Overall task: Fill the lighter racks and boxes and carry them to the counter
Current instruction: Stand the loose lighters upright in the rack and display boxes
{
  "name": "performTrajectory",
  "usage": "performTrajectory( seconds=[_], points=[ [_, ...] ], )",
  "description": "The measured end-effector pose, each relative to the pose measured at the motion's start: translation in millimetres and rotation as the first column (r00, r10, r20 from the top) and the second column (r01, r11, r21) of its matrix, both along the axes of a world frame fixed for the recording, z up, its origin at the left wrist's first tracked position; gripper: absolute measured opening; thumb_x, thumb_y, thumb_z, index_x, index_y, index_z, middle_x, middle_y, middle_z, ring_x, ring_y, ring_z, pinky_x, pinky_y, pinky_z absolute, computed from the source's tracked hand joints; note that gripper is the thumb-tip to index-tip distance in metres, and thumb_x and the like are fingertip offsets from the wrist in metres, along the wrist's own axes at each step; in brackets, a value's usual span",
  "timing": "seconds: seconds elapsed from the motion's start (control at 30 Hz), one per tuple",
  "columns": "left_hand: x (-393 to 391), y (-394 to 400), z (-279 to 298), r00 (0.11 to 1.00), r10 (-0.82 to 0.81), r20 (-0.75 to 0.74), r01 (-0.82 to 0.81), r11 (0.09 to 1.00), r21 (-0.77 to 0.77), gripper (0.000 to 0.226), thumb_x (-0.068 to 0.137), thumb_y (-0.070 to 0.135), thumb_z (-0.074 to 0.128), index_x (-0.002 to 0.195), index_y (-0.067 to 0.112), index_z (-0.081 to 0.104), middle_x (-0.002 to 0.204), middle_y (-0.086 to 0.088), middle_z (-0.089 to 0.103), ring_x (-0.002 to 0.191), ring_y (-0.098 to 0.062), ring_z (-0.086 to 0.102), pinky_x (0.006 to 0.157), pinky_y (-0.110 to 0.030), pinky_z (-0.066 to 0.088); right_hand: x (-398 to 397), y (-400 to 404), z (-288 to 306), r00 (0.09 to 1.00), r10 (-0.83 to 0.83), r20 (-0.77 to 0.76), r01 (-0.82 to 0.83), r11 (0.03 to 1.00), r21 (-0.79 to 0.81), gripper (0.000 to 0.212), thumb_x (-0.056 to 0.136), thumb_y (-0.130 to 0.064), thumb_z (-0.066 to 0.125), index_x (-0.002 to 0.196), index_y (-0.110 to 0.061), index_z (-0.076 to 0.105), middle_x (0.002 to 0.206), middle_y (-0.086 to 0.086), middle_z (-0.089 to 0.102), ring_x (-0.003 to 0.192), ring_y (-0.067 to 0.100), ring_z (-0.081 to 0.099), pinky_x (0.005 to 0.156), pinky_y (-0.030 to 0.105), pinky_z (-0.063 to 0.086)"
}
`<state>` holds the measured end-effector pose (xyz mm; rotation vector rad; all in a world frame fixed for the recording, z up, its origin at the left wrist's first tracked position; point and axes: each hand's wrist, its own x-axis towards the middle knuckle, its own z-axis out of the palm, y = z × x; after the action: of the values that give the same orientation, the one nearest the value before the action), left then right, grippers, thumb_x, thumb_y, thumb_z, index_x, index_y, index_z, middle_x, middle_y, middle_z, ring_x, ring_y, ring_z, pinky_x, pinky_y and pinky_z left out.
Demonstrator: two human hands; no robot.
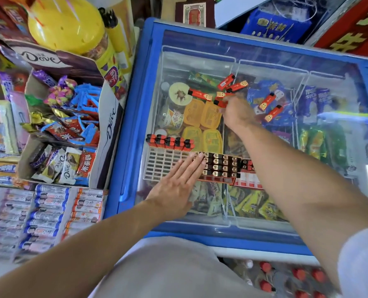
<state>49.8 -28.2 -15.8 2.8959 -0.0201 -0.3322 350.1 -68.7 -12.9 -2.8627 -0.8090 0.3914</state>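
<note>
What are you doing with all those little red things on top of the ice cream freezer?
A person is sorting red lighters on the freezer's glass lid. The right hand is picking at the loose lighters scattered on the lid. The left hand lies flat, fingers straight, on a full box of lighters. Beside it, a white rack has only one row of lighters along its far edge, so most of its slots are empty.

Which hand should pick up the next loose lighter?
Right. The right hand is already among the loose red lighters on the freezer lid, its grip on one. The left hand lies flat, steadying the filled lighter box.
</note>
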Motion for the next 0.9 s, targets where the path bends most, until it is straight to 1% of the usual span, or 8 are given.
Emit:
performTrajectory(
  seconds=[0.1,0.23,0.33,0.5,0.57,0.63,0.73,0.9],
  points=[
    [0,1,1,1.000,0.002,-0.015,-0.003,1.000,-0.029,0.106,0.095,0.047,0.054,0.157,0.008,-0.023,0.164,-0.010,-0.032,0.152,-0.024,-0.030,0.126,-0.044,-0.007,4,1,-1,0.994,-0.073,-0.082,0.065,0.993,-0.094,0.018,0.096,-0.029,0.067,0.100,-0.012,0.063,0.100,0.003,0.059,0.084,0.021,0.057,0.075,0.034,0.047],
    [-4,7,3,0.999,0.045,-0.006,-0.045,0.992,-0.115,0.098,0.100,0.047,0.046,0.156,0.014,-0.026,0.163,-0.003,-0.036,0.150,-0.016,-0.032,0.126,-0.040,-0.008,1,-5,10,0.970,-0.121,-0.211,0.097,0.988,-0.121,0.021,0.094,-0.026,0.070,0.100,-0.007,0.063,0.088,0.005,0.059,0.069,0.017,0.057,0.063,0.030,0.041],
    [-20,22,-2,0.993,0.116,-0.030,-0.119,0.983,-0.139,0.093,0.100,0.052,0.037,0.155,0.019,-0.030,0.161,-0.001,-0.040,0.149,-0.013,-0.035,0.123,-0.035,-0.015,-19,-12,31,0.976,-0.070,-0.206,0.092,0.991,0.098,0.019,0.097,-0.023,0.065,0.110,-0.013,0.056,0.092,0.001,0.060,0.079,0.019,0.062,0.058,0.028,0.039],
    [-57,55,-21,0.978,0.202,-0.055,-0.206,0.976,-0.065,0.089,0.100,0.050,0.049,0.162,0.017,-0.006,0.169,-0.004,-0.018,0.154,-0.017,-0.022,0.126,-0.037,-0.010,-93,-11,90,0.977,0.055,-0.205,0.040,0.900,0.433,0.036,0.096,-0.030,0.065,0.128,-0.022,0.049,0.092,-0.016,0.059,0.066,-0.009,0.055,0.049,0.007,0.041],
    [-64,65,-26,0.972,0.220,-0.080,-0.225,0.973,-0.054,0.089,0.100,0.053,0.048,0.162,0.016,-0.004,0.169,-0.003,-0.014,0.154,-0.017,-0.021,0.125,-0.035,-0.015,-127,-10,106,0.964,0.157,-0.214,-0.038,0.881,0.472,0.031,0.097,-0.029,0.063,0.125,-0.024,0.051,0.096,-0.013,0.062,0.065,-0.006,0.058,0.053,0.004,0.045],
    [-67,71,-30,0.974,0.210,-0.086,-0.214,0.976,-0.038,0.092,0.099,0.057,0.047,0.161,0.015,-0.006,0.169,-0.003,-0.013,0.154,-0.018,-0.021,0.123,-0.034,-0.017,-155,-8,111,0.931,0.268,-0.248,-0.134,0.883,0.450,0.025,0.101,-0.030,0.057,0.125,-0.025,0.054,0.095,-0.010,0.065,0.061,0.004,0.064,0.053,0.016,0.053],
    [-70,71,-34,0.978,0.186,-0.089,-0.189,0.982,-0.022,0.098,0.097,0.064,0.046,0.160,0.015,-0.011,0.168,-0.005,-0.020,0.153,-0.019,-0.025,0.123,-0.036,-0.019,-183,-1,101,0.874,0.392,-0.288,-0.263,0.879,0.398,0.027,0.103,-0.031,0.054,0.128,-0.024,0.060,0.089,-0.010,0.068,0.051,-0.001,0.056,0.042,0.015,0.041],
    [-69,72,-35,0.974,0.192,-0.120,-0.197,0.980,-0.035,0.105,0.095,0.071,0.042,0.159,0.016,-0.019,0.164,-0.003,-0.029,0.151,-0.019,-0.031,0.123,-0.037,-0.021,-197,12,72,0.905,0.400,-0.145,-0.327,0.872,0.364,0.026,0.094,-0.028,0.070,0.118,-0.022,0.073,0.111,-0.003,0.069,0.096,0.012,0.061,0.079,0.023,0.044]
  ],
)
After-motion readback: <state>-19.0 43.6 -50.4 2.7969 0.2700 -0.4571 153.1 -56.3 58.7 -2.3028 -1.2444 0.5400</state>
